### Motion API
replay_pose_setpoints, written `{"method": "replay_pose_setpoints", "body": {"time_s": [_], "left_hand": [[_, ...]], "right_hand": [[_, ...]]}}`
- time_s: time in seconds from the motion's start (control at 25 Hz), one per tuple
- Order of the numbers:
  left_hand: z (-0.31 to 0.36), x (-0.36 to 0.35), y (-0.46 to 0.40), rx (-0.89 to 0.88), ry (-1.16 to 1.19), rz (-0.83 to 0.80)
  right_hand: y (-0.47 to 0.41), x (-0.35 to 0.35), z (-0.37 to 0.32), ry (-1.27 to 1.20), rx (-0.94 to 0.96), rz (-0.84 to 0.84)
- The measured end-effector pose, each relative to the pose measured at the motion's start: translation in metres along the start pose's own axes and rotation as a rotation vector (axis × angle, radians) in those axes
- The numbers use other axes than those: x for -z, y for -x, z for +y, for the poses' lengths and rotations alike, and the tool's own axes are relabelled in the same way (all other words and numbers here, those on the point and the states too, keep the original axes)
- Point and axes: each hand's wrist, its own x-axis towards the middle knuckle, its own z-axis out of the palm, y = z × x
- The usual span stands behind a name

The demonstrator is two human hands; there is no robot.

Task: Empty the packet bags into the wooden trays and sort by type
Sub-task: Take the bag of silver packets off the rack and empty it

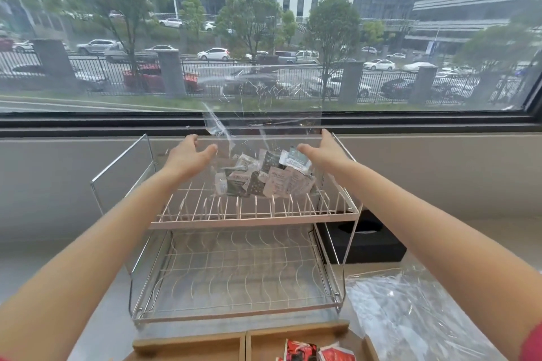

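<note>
Nearest the camera, at the bottom edge of the view, two light wooden trays (190, 344) sit side by side with a narrow seam between them. The right-hand compartment holds a few red and white sachets (315, 353); the left-hand one shows bare wood. Just right of the trays, a crumpled sheet of clear plastic film (410, 313) lies flat on the grey counter (96, 296).

Behind the trays stands a two-tier chrome wire dish rack (243, 269). Its lower shelf carries nothing. To the right rear of the rack sits a black rectangular box (372, 246) with an oval opening in its top.

On the upper shelf, right of centre, rests a clear plastic bag (264, 138) containing a heap of small mixed packets (264, 176) in white, pink and dark green. The bag mouth stands upward and open.

Both bare forearms reach over the rack. The left hand (187, 158) is at the bag's left side, fingers spread and slightly curled; contact with the film cannot be confirmed. The right hand (325, 149) is at the bag's right edge, fingers extended, thumb toward the packets; its hold on the film cannot be confirmed either.

Beyond is a wide window (269, 38).
</note>
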Motion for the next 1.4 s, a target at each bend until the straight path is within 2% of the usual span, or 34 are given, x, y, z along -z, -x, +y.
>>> {"method": "replay_pose_setpoints", "body": {"time_s": [0.12, 0.28, 0.4, 0.68, 0.92, 1.08, 1.24, 1.4], "left_hand": [[-0.007, -0.011, -0.016, -0.001, -0.009, -0.047], [-0.01, -0.028, -0.029, -0.023, 0.052, -0.092], [-0.01, -0.032, -0.033, -0.025, 0.128, -0.021], [0.016, 0.001, -0.01, -0.197, 0.315, 0.108], [0.055, 0.055, 0.054, -0.269, 0.433, 0.237], [0.056, 0.065, 0.119, -0.254, 0.644, 0.194], [0.027, 0.048, 0.184, -0.175, 0.711, 0.16], [-0.025, 0.011, 0.242, -0.097, 0.735, 0.172]], "right_hand": [[-0.022, -0.01, 0.011, -0.001, -0.053, -0.017], [-0.039, -0.022, 0.02, -0.034, -0.024, 0.002], [-0.041, -0.025, 0.023, -0.113, -0.006, 0.057], [-0.013, -0.002, 0.002, -0.282, 0.14, 0.186], [0.05, 0.044, -0.047, -0.4, 0.33, 0.208], [0.119, 0.053, -0.041, -0.443, 0.394, 0.111], [0.182, 0.039, -0.003, -0.418, 0.319, 0.061], [0.228, 0.006, 0.056, -0.487, 0.163, -0.029]]}}
